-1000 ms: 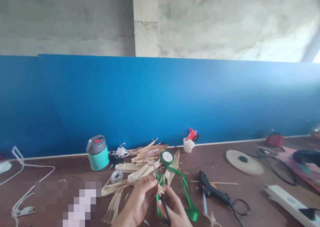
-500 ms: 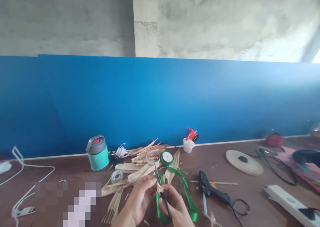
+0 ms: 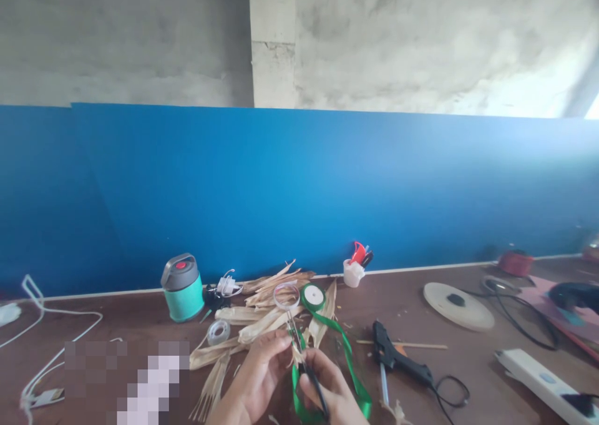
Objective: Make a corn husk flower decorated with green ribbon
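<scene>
My left hand (image 3: 256, 381) pinches a small piece of dried corn husk (image 3: 296, 352) between thumb and fingers. My right hand (image 3: 330, 392) is closed round the black handles of scissors (image 3: 303, 364), whose blades point up and away at the husk piece. Both hands sit low at the frame's bottom centre, above a loose green ribbon (image 3: 349, 366) that trails from a green ribbon spool (image 3: 312, 296). A pile of dried corn husks (image 3: 262, 316) lies just beyond the hands.
On the brown table (image 3: 468, 375): a teal jar with grey lid (image 3: 182, 287), tape rolls (image 3: 218, 332), a black glue gun (image 3: 397, 361) with cord, a white cup of tools (image 3: 353, 271), a round white disc (image 3: 457, 304), a power strip (image 3: 543, 381), white cables (image 3: 42, 325). A blue panel (image 3: 299, 188) backs the table.
The right hand with the scissors has slid slightly down and right; the blades have shifted at the husk piece. The left hand keeps its pinch.
</scene>
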`<control>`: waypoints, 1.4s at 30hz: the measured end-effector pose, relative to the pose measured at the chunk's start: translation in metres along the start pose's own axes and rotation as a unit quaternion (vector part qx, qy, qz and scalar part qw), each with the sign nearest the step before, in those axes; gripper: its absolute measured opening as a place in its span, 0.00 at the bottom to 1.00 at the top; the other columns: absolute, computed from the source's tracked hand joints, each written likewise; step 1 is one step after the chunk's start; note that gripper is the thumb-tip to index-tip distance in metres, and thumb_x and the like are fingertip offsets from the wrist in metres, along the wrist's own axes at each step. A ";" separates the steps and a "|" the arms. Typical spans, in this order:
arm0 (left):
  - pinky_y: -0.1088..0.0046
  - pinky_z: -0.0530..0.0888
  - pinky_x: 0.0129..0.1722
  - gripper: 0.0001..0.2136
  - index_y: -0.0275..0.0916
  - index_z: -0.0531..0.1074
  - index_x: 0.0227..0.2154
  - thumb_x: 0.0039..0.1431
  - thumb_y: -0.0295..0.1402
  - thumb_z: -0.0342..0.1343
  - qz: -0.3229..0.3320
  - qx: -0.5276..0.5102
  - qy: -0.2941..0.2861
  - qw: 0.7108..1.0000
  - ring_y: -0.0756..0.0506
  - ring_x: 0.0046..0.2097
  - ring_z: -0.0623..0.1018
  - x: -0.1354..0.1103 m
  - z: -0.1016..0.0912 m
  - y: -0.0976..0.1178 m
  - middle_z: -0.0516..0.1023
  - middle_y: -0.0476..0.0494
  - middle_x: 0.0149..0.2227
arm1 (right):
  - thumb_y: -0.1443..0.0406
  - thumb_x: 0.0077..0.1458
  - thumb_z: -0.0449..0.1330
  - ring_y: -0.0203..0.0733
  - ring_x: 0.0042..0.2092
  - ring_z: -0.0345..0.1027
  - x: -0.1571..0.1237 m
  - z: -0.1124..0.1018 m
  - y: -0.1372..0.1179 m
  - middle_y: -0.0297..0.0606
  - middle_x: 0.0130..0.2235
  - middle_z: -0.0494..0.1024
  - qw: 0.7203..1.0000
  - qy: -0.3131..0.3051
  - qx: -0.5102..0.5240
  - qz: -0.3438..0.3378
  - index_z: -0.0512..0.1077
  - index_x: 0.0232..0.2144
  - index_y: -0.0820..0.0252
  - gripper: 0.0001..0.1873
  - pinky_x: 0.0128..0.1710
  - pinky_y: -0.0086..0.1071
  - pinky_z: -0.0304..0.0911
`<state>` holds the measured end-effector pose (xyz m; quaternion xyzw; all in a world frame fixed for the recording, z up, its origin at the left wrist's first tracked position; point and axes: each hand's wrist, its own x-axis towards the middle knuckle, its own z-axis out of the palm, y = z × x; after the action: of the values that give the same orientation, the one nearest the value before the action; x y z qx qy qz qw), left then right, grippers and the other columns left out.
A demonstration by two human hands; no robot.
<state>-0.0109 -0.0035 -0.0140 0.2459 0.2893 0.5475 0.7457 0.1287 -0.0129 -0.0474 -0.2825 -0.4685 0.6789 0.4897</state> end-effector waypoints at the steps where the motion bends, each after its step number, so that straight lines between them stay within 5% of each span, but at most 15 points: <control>1: 0.72 0.66 0.32 0.04 0.35 0.72 0.20 0.44 0.27 0.63 0.000 -0.001 -0.001 1.000 0.49 0.26 0.72 0.000 -0.001 -0.001 0.74 0.48 0.21 | 0.50 0.39 0.69 0.27 0.21 0.47 0.000 0.000 -0.001 0.26 0.21 0.61 1.000 -0.005 0.001 -0.001 0.69 0.31 0.61 0.24 0.21 0.23 0.45; 12: 0.70 0.68 0.36 0.05 0.35 0.74 0.22 0.40 0.24 0.63 -0.014 -0.045 0.046 0.998 0.48 0.29 0.74 -0.001 0.001 -0.002 0.77 0.46 0.26 | 0.53 0.41 0.69 0.32 0.27 0.54 0.003 0.001 0.004 0.31 0.26 0.64 0.999 -0.008 -0.023 -0.044 0.69 0.33 0.59 0.21 0.26 0.25 0.51; 42: 0.70 0.70 0.34 0.03 0.31 0.76 0.26 0.46 0.26 0.61 -0.071 -0.054 0.019 0.996 0.46 0.29 0.77 0.001 -0.003 -0.003 0.79 0.43 0.25 | 0.54 0.39 0.70 0.32 0.27 0.54 0.000 0.002 0.004 0.31 0.26 0.66 0.998 0.029 -0.046 -0.041 0.68 0.29 0.59 0.20 0.26 0.26 0.51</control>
<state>-0.0111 -0.0036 -0.0187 0.1739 0.2904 0.5126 0.7891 0.1254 -0.0134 -0.0503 -0.3049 -0.4960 0.6275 0.5170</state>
